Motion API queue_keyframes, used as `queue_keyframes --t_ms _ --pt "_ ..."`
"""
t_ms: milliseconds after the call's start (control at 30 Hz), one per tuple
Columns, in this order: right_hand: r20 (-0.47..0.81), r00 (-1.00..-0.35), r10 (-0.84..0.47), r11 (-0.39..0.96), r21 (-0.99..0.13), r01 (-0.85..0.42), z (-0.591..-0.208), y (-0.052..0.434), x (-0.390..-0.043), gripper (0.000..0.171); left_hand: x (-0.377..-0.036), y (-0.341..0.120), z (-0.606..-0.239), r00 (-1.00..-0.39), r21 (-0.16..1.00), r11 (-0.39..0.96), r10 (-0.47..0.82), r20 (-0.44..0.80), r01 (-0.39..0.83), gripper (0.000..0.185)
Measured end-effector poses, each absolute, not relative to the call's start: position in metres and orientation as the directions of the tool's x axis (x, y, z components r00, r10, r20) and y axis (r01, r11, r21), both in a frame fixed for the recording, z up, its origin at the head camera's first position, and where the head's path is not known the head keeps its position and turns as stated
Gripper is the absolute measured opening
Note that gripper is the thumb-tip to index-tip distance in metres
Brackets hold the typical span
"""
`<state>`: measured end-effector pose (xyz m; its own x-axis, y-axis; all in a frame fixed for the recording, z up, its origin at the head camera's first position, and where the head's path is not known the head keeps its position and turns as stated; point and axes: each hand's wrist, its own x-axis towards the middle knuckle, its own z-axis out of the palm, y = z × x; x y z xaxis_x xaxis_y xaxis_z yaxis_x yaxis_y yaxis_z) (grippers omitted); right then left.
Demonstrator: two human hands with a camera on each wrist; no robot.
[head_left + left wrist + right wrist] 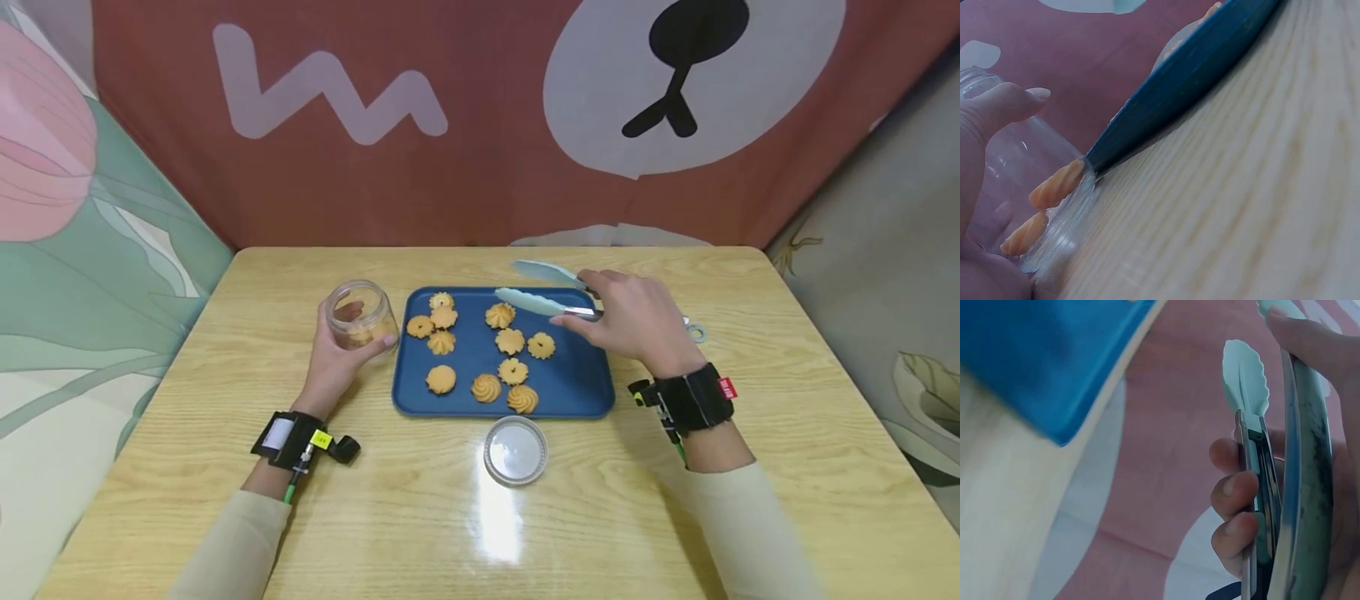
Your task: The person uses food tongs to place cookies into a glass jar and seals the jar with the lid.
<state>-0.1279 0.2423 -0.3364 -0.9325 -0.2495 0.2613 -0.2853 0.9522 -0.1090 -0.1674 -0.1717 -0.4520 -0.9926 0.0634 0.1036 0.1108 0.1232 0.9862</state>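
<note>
Ten piped golden biscuits (510, 341) on blue tray (577, 392); left grip (335, 358) wrapped round clear jar (363, 315), right grip (637, 321) holding pale-blue tongs (536, 302), spread. Likely crumbling if squeezed hard.

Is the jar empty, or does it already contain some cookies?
Not empty: the jar, held by the left hand, contains two cookies at its bottom.

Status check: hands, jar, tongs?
Left hand grips jar, cookies inside. Right hand holds tongs, tips apart over tray. Nothing blocking.
</note>
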Motion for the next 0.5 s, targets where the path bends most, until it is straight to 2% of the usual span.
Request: queue_keyframes --t_ms 500 --pt "0.158 -0.955 -0.253 0.96 -0.085 -0.268 -0.365 0.272 -0.099 0.077 -0.167 -0.171 -0.452 -0.993 0.982 0.148 0.054 0.107 0.114 0.099"
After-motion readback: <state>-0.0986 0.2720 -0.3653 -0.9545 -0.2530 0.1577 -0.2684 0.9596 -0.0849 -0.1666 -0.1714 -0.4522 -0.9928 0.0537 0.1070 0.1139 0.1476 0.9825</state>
